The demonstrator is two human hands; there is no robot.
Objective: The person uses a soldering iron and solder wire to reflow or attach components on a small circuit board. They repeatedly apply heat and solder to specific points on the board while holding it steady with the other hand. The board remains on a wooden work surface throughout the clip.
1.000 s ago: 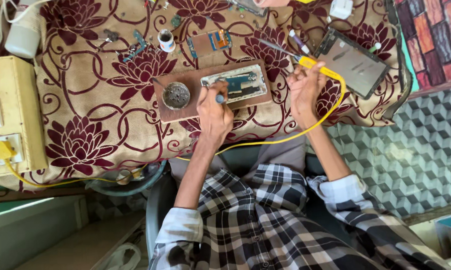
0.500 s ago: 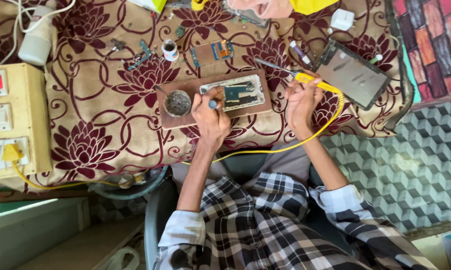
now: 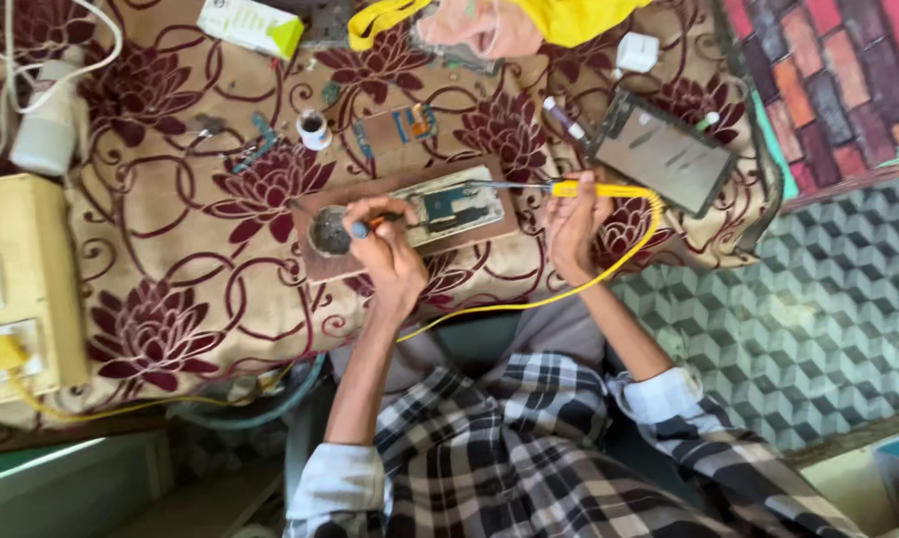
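The left hand (image 3: 389, 254) pinches a small blue-tipped tool (image 3: 362, 228) beside the round dark tin (image 3: 330, 231), steadying itself on the brown wooden board (image 3: 315, 264). The right hand (image 3: 572, 214) grips the yellow-handled soldering iron (image 3: 594, 189), its tip laid toward the opened phone circuit board (image 3: 456, 206) at the board's centre, probably touching it. The maroon flower-patterned cloth worktop (image 3: 170, 259) leaves room leftward; a dark-screened tablet (image 3: 663, 151) crowds the right.

Bright even daylight, soft shadows, slight blur
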